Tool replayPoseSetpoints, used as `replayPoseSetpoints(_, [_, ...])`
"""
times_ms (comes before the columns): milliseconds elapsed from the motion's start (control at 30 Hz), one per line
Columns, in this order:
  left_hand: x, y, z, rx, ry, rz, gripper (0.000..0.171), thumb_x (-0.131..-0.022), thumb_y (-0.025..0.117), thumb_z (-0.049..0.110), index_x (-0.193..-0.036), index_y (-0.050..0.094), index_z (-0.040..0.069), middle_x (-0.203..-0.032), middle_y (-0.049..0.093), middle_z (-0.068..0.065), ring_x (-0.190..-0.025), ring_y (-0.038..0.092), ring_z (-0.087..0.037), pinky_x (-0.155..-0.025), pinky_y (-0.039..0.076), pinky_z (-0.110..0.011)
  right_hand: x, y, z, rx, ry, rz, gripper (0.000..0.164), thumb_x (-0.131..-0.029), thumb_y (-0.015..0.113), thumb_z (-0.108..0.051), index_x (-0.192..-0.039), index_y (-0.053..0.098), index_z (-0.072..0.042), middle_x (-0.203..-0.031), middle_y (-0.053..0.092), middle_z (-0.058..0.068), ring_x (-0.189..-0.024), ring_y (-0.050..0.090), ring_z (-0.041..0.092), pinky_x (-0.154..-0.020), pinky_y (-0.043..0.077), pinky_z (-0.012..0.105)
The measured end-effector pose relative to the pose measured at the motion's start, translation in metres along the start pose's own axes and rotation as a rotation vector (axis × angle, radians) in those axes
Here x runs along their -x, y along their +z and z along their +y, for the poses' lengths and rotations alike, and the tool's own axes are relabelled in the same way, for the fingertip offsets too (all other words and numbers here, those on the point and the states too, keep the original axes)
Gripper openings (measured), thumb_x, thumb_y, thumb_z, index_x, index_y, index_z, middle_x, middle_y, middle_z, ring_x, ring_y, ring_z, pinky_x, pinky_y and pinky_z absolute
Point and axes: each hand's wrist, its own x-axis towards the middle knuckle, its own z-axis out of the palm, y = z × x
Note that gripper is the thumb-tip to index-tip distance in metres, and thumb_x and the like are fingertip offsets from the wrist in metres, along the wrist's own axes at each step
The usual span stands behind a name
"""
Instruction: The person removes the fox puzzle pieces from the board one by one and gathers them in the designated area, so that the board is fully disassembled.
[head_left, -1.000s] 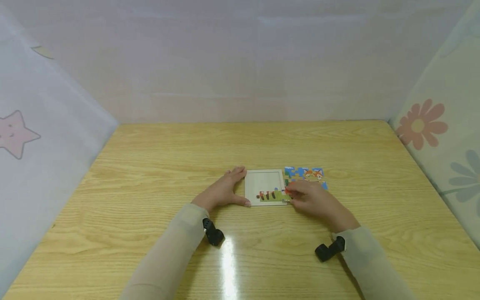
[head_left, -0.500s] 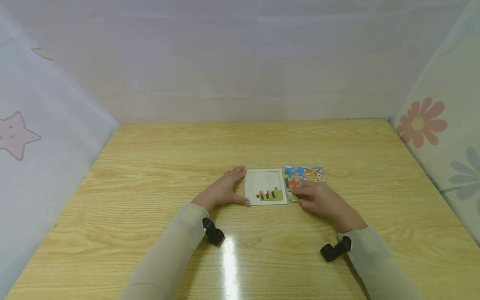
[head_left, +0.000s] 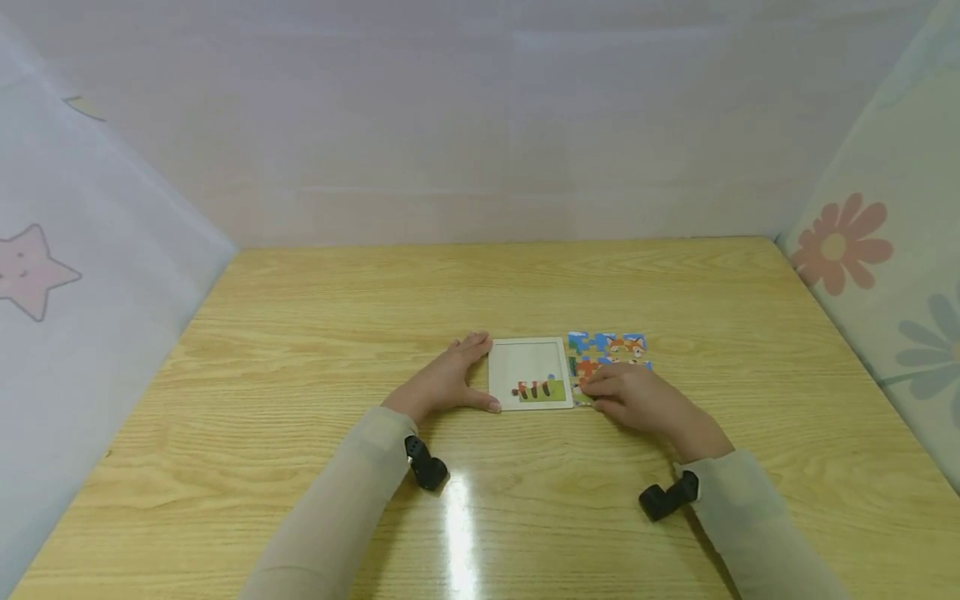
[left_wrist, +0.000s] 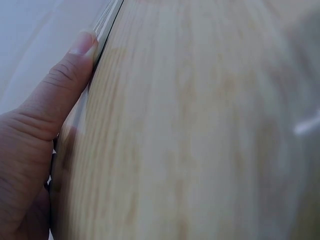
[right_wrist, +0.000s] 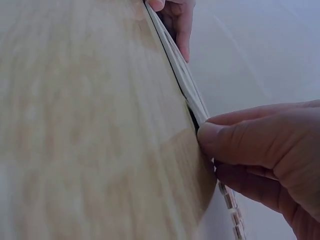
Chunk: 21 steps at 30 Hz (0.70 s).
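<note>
A pale puzzle board (head_left: 525,360) with a raised rim lies flat on the table. Joined jigsaw pieces (head_left: 542,391), green with a striped red-and-dark tail, lie in its lower right. My left hand (head_left: 446,382) rests along the board's left side, fingers at the top left corner and thumb at the bottom left. In the left wrist view its straight thumb (left_wrist: 65,80) touches the board's edge. Just right of the board, my right hand (head_left: 645,404) pinches a green puzzle piece (head_left: 580,399) between thumb and fingers; the hand partly hides it.
Several other puzzle pieces (head_left: 630,344), blue and orange with a fox face, lie right of the board, partly beneath the right hand. The wooden table (head_left: 337,317) ends at a pale curtain (head_left: 510,167) behind and at both sides.
My right hand has drawn back rightward from over the board's right edge, then shifted very slightly left. The pieces in the board's lower right show more fully. My left hand stays put.
</note>
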Motion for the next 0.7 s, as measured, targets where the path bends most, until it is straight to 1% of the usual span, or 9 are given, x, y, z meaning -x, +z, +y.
replayPoseSetpoints(167, [-0.0003,0.0003,0.0003,0.004,-0.004,-0.001,0.110,-0.062,0.076,0.057,-0.149,0.022,0.016,-0.156,0.009,0.003,-0.142,0.005,-0.033,-0.114,0.013,-0.046,-0.0013,-0.0019,-0.0007,0.006,0.019,-0.055,0.023,-0.082,0.065,-0.003,-0.105,0.070,-0.001,-0.106,0.067,0.014,-0.104,0.059,0.035,-0.087,0.049,0.046])
replayPoseSetpoints(367, [-0.0016,0.0011,-0.0018,-0.010,0.012,0.012,0.110,-0.062,0.076,0.058,-0.148,0.023,0.015,-0.156,0.010,0.002,-0.141,0.007,-0.034,-0.114,0.013,-0.045,-0.0019,-0.0038,-0.0034,-0.005,0.031,-0.057,0.023,-0.082,0.065,-0.001,-0.104,0.070,-0.001,-0.107,0.067,0.015,-0.104,0.060,0.034,-0.086,0.050,0.045])
replayPoseSetpoints(500, [-0.0015,0.0011,-0.0026,-0.013,0.022,0.016,0.110,-0.062,0.077,0.057,-0.148,0.024,0.014,-0.156,0.011,0.001,-0.141,0.007,-0.034,-0.115,0.012,-0.045,-0.0004,-0.0032,-0.0037,-0.043,0.037,-0.034,0.023,-0.082,0.066,-0.002,-0.105,0.070,0.000,-0.109,0.065,0.016,-0.102,0.060,0.034,-0.084,0.051,0.043])
replayPoseSetpoints(600, [-0.0013,0.0014,-0.0027,-0.015,0.028,0.013,0.110,-0.062,0.077,0.057,-0.148,0.023,0.013,-0.156,0.010,0.000,-0.141,0.006,-0.033,-0.115,0.012,-0.045,0.0018,-0.0008,-0.0025,-0.123,0.095,0.013,0.023,-0.082,0.067,-0.003,-0.104,0.070,-0.001,-0.109,0.064,0.015,-0.102,0.060,0.032,-0.083,0.051,0.043])
replayPoseSetpoints(700, [-0.0014,0.0018,-0.0027,-0.012,0.031,0.008,0.110,-0.063,0.076,0.057,-0.148,0.023,0.013,-0.156,0.010,0.000,-0.141,0.006,-0.033,-0.115,0.012,-0.045,0.0031,0.0021,0.0009,-0.191,0.148,0.079,0.020,-0.081,0.069,-0.004,-0.101,0.072,-0.005,-0.106,0.066,0.011,-0.099,0.062,0.028,-0.082,0.052,0.041])
